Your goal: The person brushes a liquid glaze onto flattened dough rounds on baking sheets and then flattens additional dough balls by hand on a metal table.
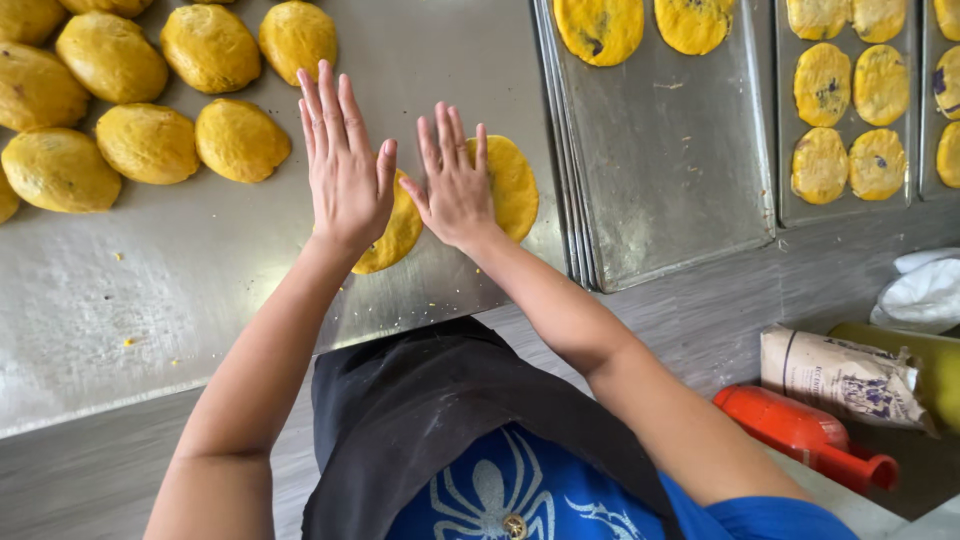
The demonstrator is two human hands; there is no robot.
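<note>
Seen from above, a person with two bare forearms and no watch, rings or gloves; the left hand and right hand are uncovered. At the bottom centre of the frame, a bright blue short-sleeved shirt printed with a pale spider design. Over it lies a black apron, its cloth dusted faintly with flour

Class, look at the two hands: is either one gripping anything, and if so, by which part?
Nothing is gripped. The left hand and right hand press flat, fingers spread, each on a yellow dough disc.
</note>
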